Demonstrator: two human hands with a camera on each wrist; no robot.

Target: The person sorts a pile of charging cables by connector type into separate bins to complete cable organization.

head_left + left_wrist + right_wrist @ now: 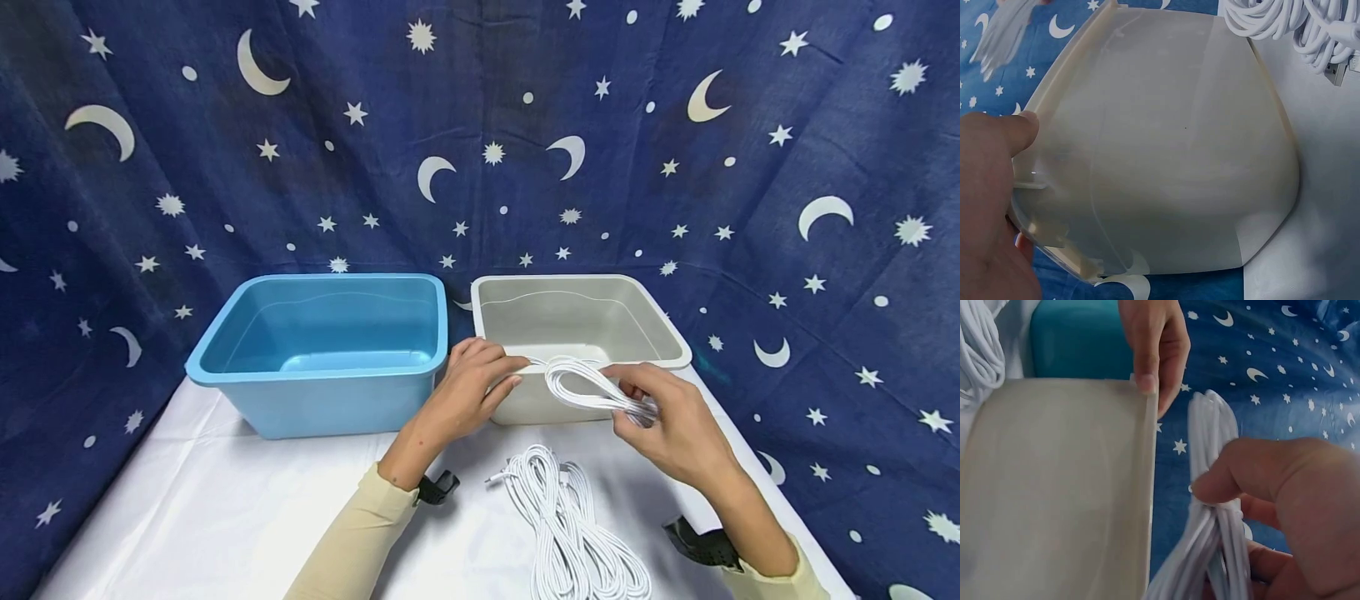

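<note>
A grey plastic bin (536,407) stands on the table. My left hand (474,385) grips the rim at its front left corner; in the left wrist view the thumb lies on the rim of the bin (1185,137). A coiled white cable (573,385) is held by my right hand (671,425), above the bin's front rim. Thumb and fingers pinch the bundled cable (1210,437) at its tied middle in the right wrist view. Several more coiled white cables (557,517) lie on the table between my forearms, with a metal USB plug (1335,74) showing.
A blue plastic bin (322,407) stands left of the grey one, a narrow gap between them. White cloth (217,517) covers the table. Behind and at both sides hangs a dark blue curtain (375,125) with moons and stars.
</note>
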